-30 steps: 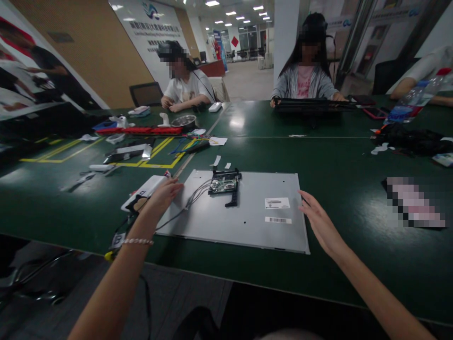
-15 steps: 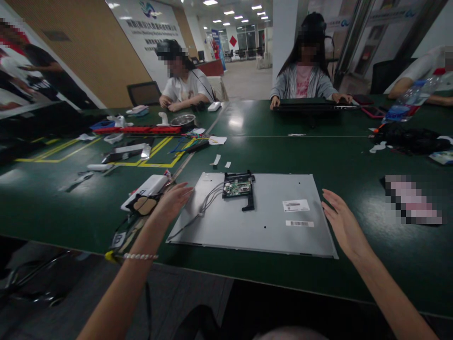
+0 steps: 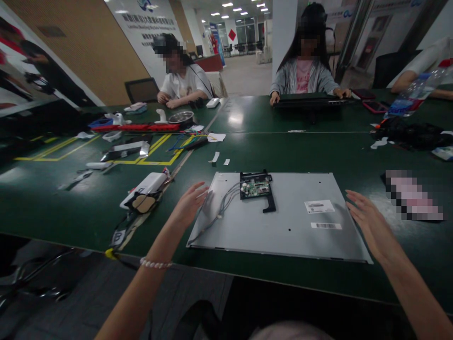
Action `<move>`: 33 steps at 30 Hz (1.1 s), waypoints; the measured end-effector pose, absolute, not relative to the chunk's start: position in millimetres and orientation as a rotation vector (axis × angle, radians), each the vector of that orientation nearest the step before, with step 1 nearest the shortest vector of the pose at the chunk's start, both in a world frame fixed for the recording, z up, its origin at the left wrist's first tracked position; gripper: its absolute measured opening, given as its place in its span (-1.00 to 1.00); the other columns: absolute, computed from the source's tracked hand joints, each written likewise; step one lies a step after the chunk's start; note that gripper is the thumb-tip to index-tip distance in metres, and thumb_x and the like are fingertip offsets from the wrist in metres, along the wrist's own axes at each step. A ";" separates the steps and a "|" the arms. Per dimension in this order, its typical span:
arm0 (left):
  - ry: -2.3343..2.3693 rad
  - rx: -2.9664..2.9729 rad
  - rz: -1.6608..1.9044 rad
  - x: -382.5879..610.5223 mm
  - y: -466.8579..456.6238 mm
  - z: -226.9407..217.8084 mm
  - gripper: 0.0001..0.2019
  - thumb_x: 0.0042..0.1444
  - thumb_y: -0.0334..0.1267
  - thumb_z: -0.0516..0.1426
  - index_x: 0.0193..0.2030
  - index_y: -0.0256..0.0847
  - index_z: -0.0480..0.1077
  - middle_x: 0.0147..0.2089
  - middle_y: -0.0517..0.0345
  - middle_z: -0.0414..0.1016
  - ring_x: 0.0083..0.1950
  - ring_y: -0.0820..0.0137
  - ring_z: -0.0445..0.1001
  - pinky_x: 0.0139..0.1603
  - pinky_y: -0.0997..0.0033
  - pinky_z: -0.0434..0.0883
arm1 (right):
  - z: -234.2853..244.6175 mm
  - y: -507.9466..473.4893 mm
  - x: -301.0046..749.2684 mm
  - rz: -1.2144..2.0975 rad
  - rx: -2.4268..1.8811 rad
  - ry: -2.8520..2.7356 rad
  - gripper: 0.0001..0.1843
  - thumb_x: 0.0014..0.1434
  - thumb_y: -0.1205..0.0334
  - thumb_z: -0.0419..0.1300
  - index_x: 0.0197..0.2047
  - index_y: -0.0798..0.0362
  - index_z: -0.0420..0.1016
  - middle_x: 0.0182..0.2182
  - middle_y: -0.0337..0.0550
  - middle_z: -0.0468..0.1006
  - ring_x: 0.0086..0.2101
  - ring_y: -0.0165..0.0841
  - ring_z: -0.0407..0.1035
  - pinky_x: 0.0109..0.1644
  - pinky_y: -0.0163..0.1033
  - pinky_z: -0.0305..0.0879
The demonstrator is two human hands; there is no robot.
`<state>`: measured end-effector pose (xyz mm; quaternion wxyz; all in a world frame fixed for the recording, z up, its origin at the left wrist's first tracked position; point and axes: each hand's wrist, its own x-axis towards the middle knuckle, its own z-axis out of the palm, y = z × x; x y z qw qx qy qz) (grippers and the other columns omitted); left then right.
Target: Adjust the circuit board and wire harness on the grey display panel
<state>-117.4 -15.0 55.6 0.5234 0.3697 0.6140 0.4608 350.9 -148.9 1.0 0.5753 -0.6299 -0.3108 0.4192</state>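
Observation:
A flat grey metal display panel (image 3: 262,236) lies on the green table between my two hands. A green circuit board (image 3: 255,188) in a black bracket (image 3: 269,204) sits near its far edge, and grey cables (image 3: 226,203) run from it to the panel's left side. Two white labels are stuck on the right half, one of them a barcode label (image 3: 326,226). My left hand (image 3: 191,203) is at the panel's left edge with fingers extended. At the right edge is my right hand (image 3: 368,219), its fingers stretched out too. Whether the fingertips touch the panel I cannot tell.
Left of my arm lies a white power bank-like block (image 3: 146,189) with cords. Paper scraps (image 3: 215,157) lie beyond the panel. A pixelated phone-shaped object (image 3: 414,196) is at right, near a plastic bottle (image 3: 412,97). Across the table, one person holds a black panel (image 3: 311,103); another sits left.
The panel has shifted to the right across the table, and both my hands have moved right along with it. The fingers remain outstretched.

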 end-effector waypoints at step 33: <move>1.543 1.690 0.800 -14.7 -57.4 18.9 -0.44 0.14 -0.17 0.13 0.30 -0.11 0.21 0.50 -0.03 -0.06 0.51 0.11 -0.13 0.46 0.04 -0.09 | 39.9 -91.4 367.0 0.666 -1.612 -1.817 0.06 -0.04 -0.10 0.37 0.44 -0.20 -0.02 0.43 -0.16 0.01 0.37 0.05 -0.13 0.41 0.27 -0.18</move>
